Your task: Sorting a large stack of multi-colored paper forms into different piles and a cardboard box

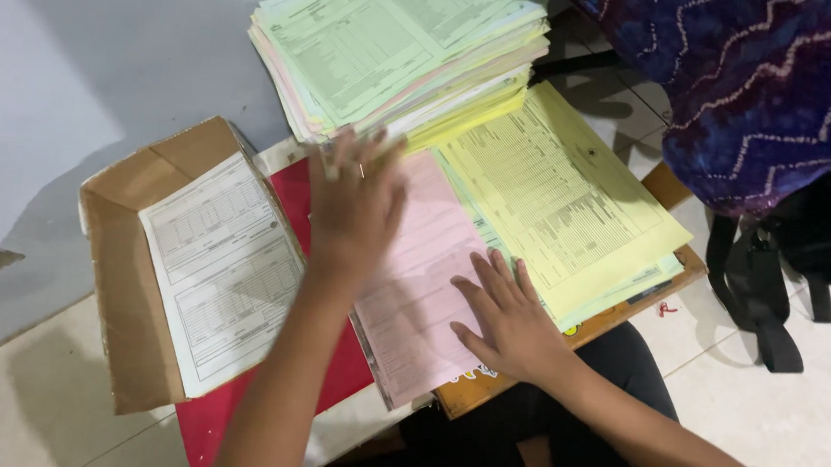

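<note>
- Shallow brown cardboard box lid (120,281), open side up, at left on the red folder (227,415); inside, one white printed form (223,269), flat, long axis running from upper left to lower right.
- Pink form (422,283), top sheet of a thin pile at the centre of the small wooden desk (624,312); long axis from upper left, near the box lid, down to the lower right desk edge; pale pink, covered in fine printed tables, lying flat.
- Left hand (354,205): fingers spread, palm down over the upper corner of the pink form, fingertips at the lower edge of the tall stack (399,47); motion-blurred, so contact with the paper possibly but not certainly present; nothing grasped.
- Right hand (507,313): flat and unclenched, fingers extended and pressed on the right-hand part of the pink form, just beside the yellow sheets (560,190).
- Tall stack: green, pink, white and yellow forms, a green sheet on top, at the far end of the desk, overlapping the yellow sheets.
- Yellow sheets: spread on the right half of the desk, long axis parallel to that of the pink form.
- Blue-purple patterned cloth (767,83) and black bag (804,261) on the floor at right.
</note>
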